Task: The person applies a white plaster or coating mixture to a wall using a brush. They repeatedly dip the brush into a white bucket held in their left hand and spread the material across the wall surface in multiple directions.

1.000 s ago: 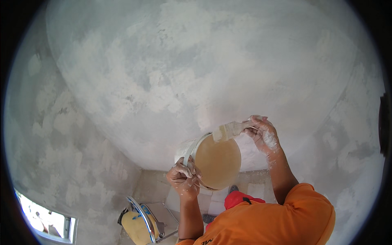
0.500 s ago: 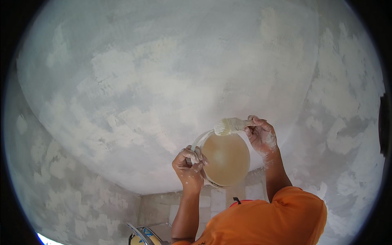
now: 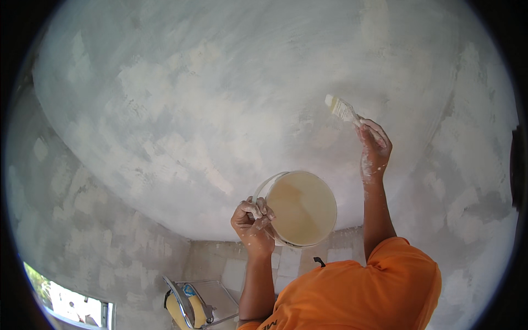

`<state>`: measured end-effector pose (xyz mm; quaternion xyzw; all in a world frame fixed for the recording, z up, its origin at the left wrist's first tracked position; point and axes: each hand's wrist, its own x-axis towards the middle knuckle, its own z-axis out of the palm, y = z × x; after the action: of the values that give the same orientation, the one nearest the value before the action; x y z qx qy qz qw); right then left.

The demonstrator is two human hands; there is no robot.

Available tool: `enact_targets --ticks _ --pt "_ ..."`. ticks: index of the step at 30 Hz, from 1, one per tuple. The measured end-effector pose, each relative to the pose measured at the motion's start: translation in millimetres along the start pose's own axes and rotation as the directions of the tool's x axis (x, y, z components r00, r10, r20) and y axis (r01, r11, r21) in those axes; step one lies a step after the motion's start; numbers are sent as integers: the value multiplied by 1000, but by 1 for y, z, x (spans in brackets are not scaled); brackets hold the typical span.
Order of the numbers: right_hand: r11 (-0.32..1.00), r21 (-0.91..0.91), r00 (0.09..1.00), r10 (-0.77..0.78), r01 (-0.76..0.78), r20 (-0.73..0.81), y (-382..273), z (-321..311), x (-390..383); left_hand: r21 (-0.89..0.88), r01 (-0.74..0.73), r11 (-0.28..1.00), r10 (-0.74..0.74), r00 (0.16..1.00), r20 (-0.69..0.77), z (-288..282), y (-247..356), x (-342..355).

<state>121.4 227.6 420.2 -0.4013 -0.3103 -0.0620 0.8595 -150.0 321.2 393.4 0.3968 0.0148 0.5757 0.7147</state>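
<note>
A round bucket point(image 3: 301, 212) with pale, milky liquid or coating inside hangs in front of me. Its handle and rim are gripped by my left hand point(image 3: 254, 224), whose fingers are curled and smeared with white. Up to the right, my right hand point(image 3: 375, 147) holds a flat paintbrush point(image 3: 345, 111) by its handle. The brush's white-coated bristles point up and left, close to the patchy grey-white wall surface point(image 3: 220, 115); I cannot tell whether they touch it. White splashes mark my right wrist.
At the lower left stands a metal-framed item point(image 3: 190, 302) with a yellow part, perhaps a folding chair or ladder. Beyond it is a bright window opening point(image 3: 71, 302). Patchy side walls point(image 3: 88, 220) curve around, and pale floor tiles point(image 3: 289, 261) lie below.
My right hand has lifted the paintbrush off the bucket's rim and carried it up and right toward the wall. My left hand and the bucket have stayed almost in place.
</note>
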Motion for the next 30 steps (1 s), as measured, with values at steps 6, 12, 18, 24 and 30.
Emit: enact_targets --ticks 6,12,18,24,30 --pt "620 -576 827 -233 532 512 68 23 -37 109 -45 993 58 991 -119 1 1 -8" --pt "768 -510 857 -96 387 506 65 11 -23 186 -91 978 127 974 -189 1 -1 -15" --pt "725 -520 892 -357 451 276 62 4 26 258 -115 959 169 965 -199 -9 -5 -22" --pt "731 -579 813 59 360 580 98 12 -49 214 -74 974 115 976 -187 -16 -3 -22" --pt "899 -419 888 85 127 452 44 -23 10 177 -92 980 109 990 -92 -6 1 -15"
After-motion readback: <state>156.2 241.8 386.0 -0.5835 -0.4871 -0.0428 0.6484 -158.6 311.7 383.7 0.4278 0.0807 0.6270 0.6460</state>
